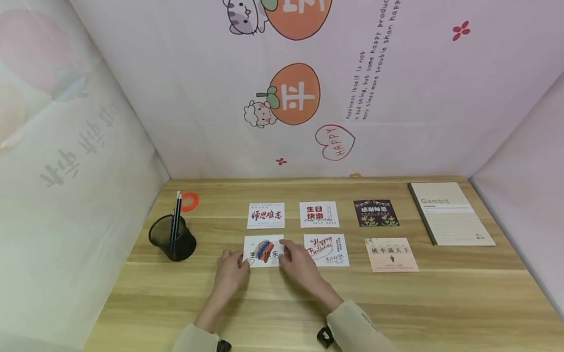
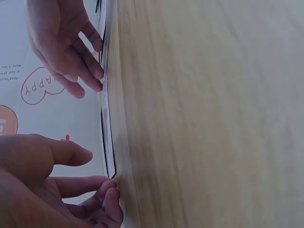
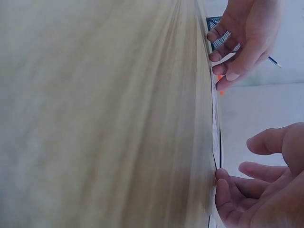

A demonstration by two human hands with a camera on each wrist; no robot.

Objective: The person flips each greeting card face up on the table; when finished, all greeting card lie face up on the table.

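A white card [image 1: 265, 250] with a colourful drawing and Chinese lettering lies flat on the wooden table, in the front row at the left. At its left edge is my left hand [image 1: 231, 271], its fingertips touching the card's side. My right hand [image 1: 300, 264] touches the opposite edge in the same way. Both wrist views show the thumbs lifted off the card and the other fingers loosely bent against its edge: the left hand [image 2: 57, 183] in the left one, the right hand [image 3: 263, 183] in the right one. Seen edge-on there, the card's face is hidden.
Right of the card lies a Happy Birthday card [image 1: 326, 251], then a peach card [image 1: 392, 255]. Behind are a white card [image 1: 265, 216], a red-lettered card [image 1: 318, 215] and a dark card [image 1: 376, 213]. A notebook [image 1: 453, 214], black pen holder [image 1: 181, 243] and orange ring [image 1: 190, 201] flank them.
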